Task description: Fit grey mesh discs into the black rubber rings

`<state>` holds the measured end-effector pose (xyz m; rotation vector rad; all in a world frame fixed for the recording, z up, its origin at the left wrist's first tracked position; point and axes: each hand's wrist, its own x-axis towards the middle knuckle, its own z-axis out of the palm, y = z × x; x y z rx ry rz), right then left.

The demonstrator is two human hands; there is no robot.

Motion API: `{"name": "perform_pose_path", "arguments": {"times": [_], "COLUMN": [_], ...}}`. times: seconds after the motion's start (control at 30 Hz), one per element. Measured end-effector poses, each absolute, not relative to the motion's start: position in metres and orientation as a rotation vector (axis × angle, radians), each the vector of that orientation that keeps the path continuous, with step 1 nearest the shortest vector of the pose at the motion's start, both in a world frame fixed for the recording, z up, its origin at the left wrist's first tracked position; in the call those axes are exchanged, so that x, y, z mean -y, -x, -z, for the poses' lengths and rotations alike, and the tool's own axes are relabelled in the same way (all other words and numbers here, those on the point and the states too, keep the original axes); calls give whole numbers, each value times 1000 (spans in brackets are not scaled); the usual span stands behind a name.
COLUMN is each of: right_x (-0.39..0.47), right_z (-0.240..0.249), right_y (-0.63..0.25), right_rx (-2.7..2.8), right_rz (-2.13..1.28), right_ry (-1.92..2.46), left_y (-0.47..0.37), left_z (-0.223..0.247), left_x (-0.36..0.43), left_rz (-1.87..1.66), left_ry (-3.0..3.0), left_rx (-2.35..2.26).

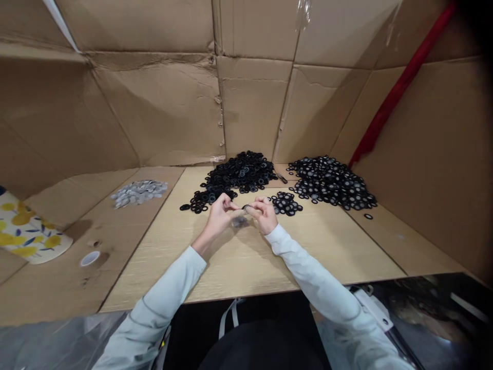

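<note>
Between my fingertips, above the middle of the table, is a small black ring. My left hand pinches it from one side and my right hand from the other. A few small clear or silvery pieces lie under my hands, too blurred to name. Just behind my left hand is a large heap of black rings. Close to my right hand sits a small group of black rings with pale centres.
A larger heap of pale-centred rings lies at the right. Grey discs are piled at the left, near a patterned cylinder and a white round lid-like piece. A small tool lies between the heaps. Cardboard walls enclose the table.
</note>
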<state>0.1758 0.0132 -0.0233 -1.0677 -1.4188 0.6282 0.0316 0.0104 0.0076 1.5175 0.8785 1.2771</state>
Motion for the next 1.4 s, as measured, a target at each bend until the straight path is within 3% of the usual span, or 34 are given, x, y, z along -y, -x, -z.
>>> {"name": "perform_pose_path", "arguments": {"times": [0.4, 0.7, 0.87, 0.97, 1.2, 1.4], "right_x": [-9, -4, -4, -6, -16, -17], "right_z": [21, 19, 19, 21, 22, 22], "right_y": [-179, -178, -178, -177, -179, -180], "right_rx": [1553, 1833, 1939, 1877, 1463, 1233], "right_rz": [-255, 112, 152, 7, -843, -1186], "right_ry": [1117, 1199, 1220, 1157, 952, 862], "left_y": [-32, -26, -20, -22, -33, -34], "left_z": [-7, 1, -4, -5, -5, -4], "left_x": [-9, -11, -12, -13, -11, -10], "left_rz": [-1400, -1244, -1101, -1172, -1335, -1341], "left_ry": [-1422, -1724, -1846, -1753, -1296, -1162], "left_rx": [-854, -924, -900, -937, -933, -907]}}
